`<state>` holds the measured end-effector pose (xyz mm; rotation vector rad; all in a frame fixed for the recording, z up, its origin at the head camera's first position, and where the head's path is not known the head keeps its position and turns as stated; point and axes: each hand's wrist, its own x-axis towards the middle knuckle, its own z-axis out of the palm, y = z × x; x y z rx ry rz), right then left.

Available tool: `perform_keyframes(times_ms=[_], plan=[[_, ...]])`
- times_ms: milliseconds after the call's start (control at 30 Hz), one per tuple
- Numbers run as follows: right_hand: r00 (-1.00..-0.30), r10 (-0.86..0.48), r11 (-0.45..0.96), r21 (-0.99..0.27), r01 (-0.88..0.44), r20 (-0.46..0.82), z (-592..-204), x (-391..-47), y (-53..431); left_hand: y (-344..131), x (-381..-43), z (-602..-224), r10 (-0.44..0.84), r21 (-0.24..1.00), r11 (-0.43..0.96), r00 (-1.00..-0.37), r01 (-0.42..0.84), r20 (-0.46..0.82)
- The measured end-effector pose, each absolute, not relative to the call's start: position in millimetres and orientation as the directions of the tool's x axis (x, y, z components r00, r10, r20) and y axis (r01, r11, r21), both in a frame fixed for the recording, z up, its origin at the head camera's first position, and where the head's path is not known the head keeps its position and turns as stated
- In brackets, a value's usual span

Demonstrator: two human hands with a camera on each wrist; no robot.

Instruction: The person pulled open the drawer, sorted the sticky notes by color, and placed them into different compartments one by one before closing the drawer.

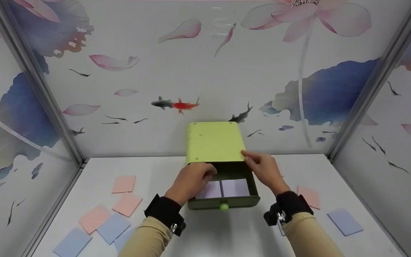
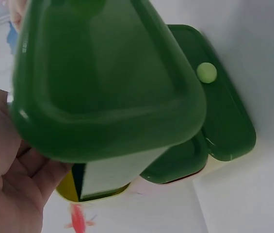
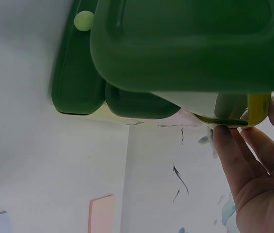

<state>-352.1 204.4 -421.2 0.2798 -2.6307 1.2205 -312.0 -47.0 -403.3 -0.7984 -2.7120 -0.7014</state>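
A yellow-green drawer cabinet (image 1: 214, 141) stands against the back wall with its dark green top drawer (image 1: 205, 204) pulled out. Two lilac square cards or pads (image 1: 236, 188) lie side by side in the drawer. My left hand (image 1: 193, 178) is over the drawer's left side, fingers bent; in the left wrist view its fingers (image 2: 32, 170) reach the cabinet's side, and their tips are partly hidden. With extended fingers, my right hand (image 1: 264, 167) touches the cabinet's front right corner. In the right wrist view, those fingers (image 3: 233, 155) rest against the cabinet's side.
Pink cards (image 1: 96, 217) and blue cards (image 1: 72, 242) lie on the white table at the left. Another pink card (image 1: 309, 197) and a blue card (image 1: 345, 222) lie at the right. Lower green drawers with a round knob (image 2: 206, 73) are pushed in. Printed panels enclose the table.
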Motion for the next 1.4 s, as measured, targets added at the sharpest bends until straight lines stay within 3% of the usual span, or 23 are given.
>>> perform_keyframes(times_ms=[233, 667, 867, 933, 1200, 1300, 1400], plan=[[-0.957, -0.086, 0.632, -0.728, -0.267, 0.277, -423, -353, 206, -47, -299, -394, 0.467, 0.388, 0.692, -0.788, 0.608, 0.401], [-0.949, -0.09, 0.64, -0.712, -0.289, 0.304, -424, -352, 207, -42, -265, -403, 0.565, 0.37, 0.656, -0.753, 0.658, 0.337], [-0.957, -0.091, 0.634, -0.725, -0.268, 0.274, -421, -352, 208, -37, -244, -409, 0.628, 0.137, 0.728, -0.734, 0.672, 0.258], [-0.959, -0.09, 0.628, -0.732, -0.264, 0.268, -420, -352, 208, -34, -239, -412, 0.646, 0.109, 0.73, -0.734, 0.674, 0.209], [-0.961, -0.098, 0.621, -0.739, -0.263, 0.259, -421, -352, 206, -30, -242, -440, 0.54, 0.359, 0.781, -0.841, 0.511, 0.022], [-0.959, -0.097, 0.623, -0.735, -0.267, 0.267, -422, -351, 206, -30, -244, -451, 0.477, 0.54, 0.741, -0.879, 0.4, -0.002], [-0.959, -0.096, 0.619, -0.738, -0.268, 0.267, -421, -351, 205, -29, -246, -459, 0.425, 0.764, 0.604, -0.903, 0.228, -0.067]])
